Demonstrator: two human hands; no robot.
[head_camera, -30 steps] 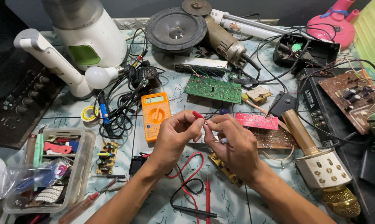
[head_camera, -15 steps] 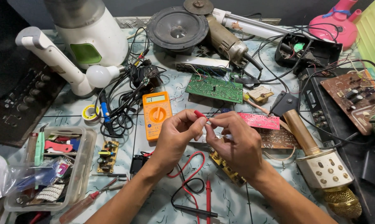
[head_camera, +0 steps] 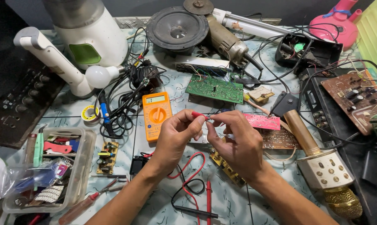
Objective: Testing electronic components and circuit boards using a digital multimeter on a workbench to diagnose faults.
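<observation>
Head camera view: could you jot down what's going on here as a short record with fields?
Setting: cluttered repair table
Left hand: pinches a small red-tipped part
Right hand: fingertips meet the same part
Near the hands: orange multimeter, red and black probe leads, green circuit board
Farther off: loudspeaker, gold microphone, plastic box of tools

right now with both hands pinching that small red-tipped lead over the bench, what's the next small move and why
Probably hold the small red-tipped lead steady between the left hand and right hand and keep working its tip. Both sets of fingertips meet on it, raised above the orange multimeter and cluttered bench.
</observation>
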